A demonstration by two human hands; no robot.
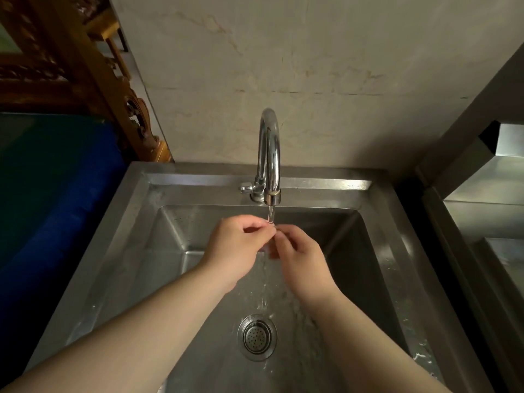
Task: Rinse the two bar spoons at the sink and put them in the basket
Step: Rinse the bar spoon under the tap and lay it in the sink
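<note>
Both hands meet over the middle of the sink (119,239), right under the tap (269,154). The left hand (238,248) is curled, thumb and forefinger pinched together at the stream. The right hand (300,262) is curled too, its fingertips pinched against the left's. A thin glint of metal shows between the two pinches, just where the water (271,214) lands; it is too small and too hidden to say whether it is one spoon or two, and the rest of any spoon is covered by the hands.

The water falls on past the hands and splashes on the basin floor just above the drain (256,337), which lies near the front, between the forearms.

The basin is deep, with steep walls on all four sides. There is open room left of the left hand as far as the left wall, and less to the right, where the right wall is in shadow. The spout hangs just above the fingers, so there is little room upward. The back rim runs along the wall (312,66). To the right stands a second steel unit (482,194), apart from the sink by a dark gap. To the left, below the rim, lies a blue surface (62,199).
</note>
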